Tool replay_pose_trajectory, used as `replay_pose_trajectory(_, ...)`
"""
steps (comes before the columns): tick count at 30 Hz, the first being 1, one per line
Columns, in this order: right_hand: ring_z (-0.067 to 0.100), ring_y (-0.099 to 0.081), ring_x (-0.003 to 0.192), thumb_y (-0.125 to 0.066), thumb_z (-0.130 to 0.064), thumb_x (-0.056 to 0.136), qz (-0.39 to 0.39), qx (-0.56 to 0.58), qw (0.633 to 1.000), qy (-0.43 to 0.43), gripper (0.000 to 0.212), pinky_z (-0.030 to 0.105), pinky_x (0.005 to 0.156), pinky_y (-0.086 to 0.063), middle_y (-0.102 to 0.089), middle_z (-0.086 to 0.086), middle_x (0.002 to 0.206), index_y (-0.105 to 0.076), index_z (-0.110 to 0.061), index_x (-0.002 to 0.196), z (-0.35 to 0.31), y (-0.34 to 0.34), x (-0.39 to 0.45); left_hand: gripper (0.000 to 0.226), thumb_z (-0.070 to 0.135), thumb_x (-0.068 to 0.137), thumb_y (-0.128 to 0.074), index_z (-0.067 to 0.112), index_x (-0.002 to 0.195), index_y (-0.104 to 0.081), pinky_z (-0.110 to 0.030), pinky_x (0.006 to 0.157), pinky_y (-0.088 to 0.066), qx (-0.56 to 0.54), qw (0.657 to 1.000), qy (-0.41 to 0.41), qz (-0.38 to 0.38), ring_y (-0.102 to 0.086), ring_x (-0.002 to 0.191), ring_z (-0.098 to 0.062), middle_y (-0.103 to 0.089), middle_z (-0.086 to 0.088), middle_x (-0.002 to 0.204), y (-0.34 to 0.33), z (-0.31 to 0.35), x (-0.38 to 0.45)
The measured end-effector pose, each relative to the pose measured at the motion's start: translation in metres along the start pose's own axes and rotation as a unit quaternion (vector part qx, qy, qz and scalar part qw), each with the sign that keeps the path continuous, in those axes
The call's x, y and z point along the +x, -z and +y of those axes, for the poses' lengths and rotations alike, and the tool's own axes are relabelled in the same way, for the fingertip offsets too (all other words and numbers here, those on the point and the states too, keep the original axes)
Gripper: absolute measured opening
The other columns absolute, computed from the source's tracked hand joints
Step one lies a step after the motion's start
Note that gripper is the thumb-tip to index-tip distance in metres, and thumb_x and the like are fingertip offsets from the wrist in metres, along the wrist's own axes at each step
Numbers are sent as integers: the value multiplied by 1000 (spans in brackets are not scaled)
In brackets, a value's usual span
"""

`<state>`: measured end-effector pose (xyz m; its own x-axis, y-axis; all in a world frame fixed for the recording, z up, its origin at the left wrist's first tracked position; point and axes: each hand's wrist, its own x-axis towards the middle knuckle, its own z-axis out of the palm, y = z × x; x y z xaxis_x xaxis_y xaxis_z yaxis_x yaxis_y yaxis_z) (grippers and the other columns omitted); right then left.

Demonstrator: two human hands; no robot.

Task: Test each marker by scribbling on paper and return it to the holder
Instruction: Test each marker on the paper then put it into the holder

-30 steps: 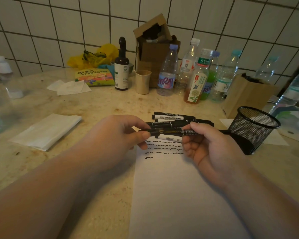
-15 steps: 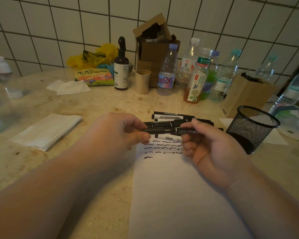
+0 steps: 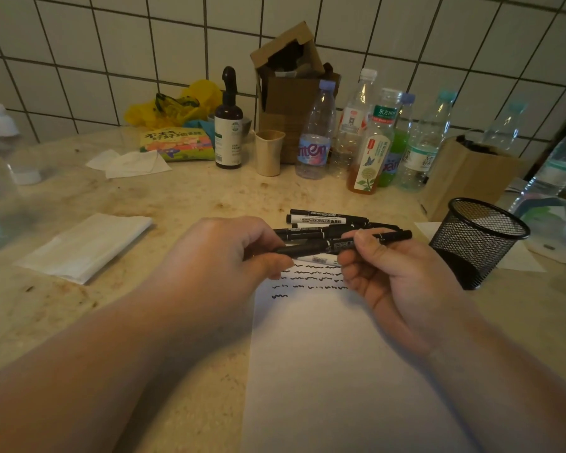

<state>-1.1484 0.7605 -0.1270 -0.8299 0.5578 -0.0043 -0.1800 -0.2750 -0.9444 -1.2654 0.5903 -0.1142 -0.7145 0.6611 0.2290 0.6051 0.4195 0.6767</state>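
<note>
- We hold one marker (image 3: 324, 247) level over the top of the paper (image 3: 324, 371): our left hand (image 3: 229, 253) pinches its cap end, our right hand (image 3: 392, 273) grips the barrel.
- Four rows of scribbles (image 3: 307, 279) are down.
- The pile (image 3: 327, 223) behind the paper waits; we cannot tell whether the holder (image 3: 481, 237), right of the paper, holds any.

On the mottled beige stone bench (image 3: 177, 204) a folded white tissue (image 3: 85, 245) lies at left. Along the white tiled wall (image 3: 79, 60) stand a dark brown pump bottle (image 3: 228, 125), a beige paper cup (image 3: 268, 152), an open brown cardboard box (image 3: 291, 89) and several clear plastic bottles (image 3: 366, 132).
</note>
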Motion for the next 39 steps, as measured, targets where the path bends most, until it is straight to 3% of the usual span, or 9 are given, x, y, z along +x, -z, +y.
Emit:
replay_pose_trajectory(4,15,-64,62,-64,-17,80,-14,-11,1000,26,18,23,59,-55,-70,11,69,-81,-12,78,1,0,-1,11,37,84,-73,31,76,-71,-6,51,-38,-30,999,17,-11,-52,56,11,-64,31,69,-1,2,1)
replay_pose_trajectory(12,15,-63,63,-63,-17,79,-26,-25,999,31,18,23,60,-55,-69,9,67,-80,-15,74,1,-1,-1,20,29,86,-72,18,70,-73,-15,45,-38,-149,982,95,-71,-43,38,-1,-64,11,47,3,6,4)
replay_pose_trajectory(16,16,-63,64,-64,-17,79,-36,-46,998,34,17,24,61,-54,-68,9,68,-80,-16,76,3,0,0,16,15,84,-74,7,71,-74,-20,40,-36,-253,951,144,-102,-41,42,-12,-67,-3,55,2,1,3)
replay_pose_trajectory(20,17,-63,62,-64,-17,79,-41,-58,996,47,16,24,59,-53,-68,11,67,-79,-17,76,4,1,1,14,9,84,-72,-5,81,-75,-23,38,-35,-306,928,176,-120,-42,43,-12,-64,-8,55,0,-3,6)
replay_pose_trajectory(26,16,-64,62,-64,-21,79,-28,-67,996,47,17,24,59,-54,-70,10,70,-78,-12,84,2,3,1,19,18,84,-73,-1,79,-75,-22,40,-36,-295,934,157,-128,-42,47,-14,-65,-9,61,1,-8,10)
replay_pose_trajectory(31,15,-61,63,-66,-26,79,56,-76,992,81,25,25,62,-53,-70,6,69,-73,-6,93,-10,3,1,16,36,91,-67,24,83,-74,-16,50,-43,-122,982,105,-98,-54,45,-2,-72,15,63,0,-7,14)
replay_pose_trajectory(35,10,-65,69,-60,-31,97,201,-198,944,172,19,29,70,-53,-73,-6,72,-71,-17,90,-41,17,-3,12,42,90,-66,35,82,-72,-17,61,-42,20,993,88,-72,-66,73,2,-73,24,75,-8,-16,17)
replay_pose_trajectory(37,2,-65,68,-55,-37,99,277,-261,897,227,19,22,65,-54,-72,-13,71,-66,-26,88,-66,29,-7,12,42,89,-66,36,81,-72,-16,61,-40,49,993,79,-70,-64,76,2,-73,22,79,-11,-18,17)
replay_pose_trajectory(39,3,-66,70,-53,-43,100,342,-336,834,271,22,26,67,-56,-70,-9,74,-64,-30,85,-86,44,-9,12,43,89,-66,36,81,-72,-17,62,-40,58,994,71,-64,-63,78,2,-72,23,81,-12,-20,18)
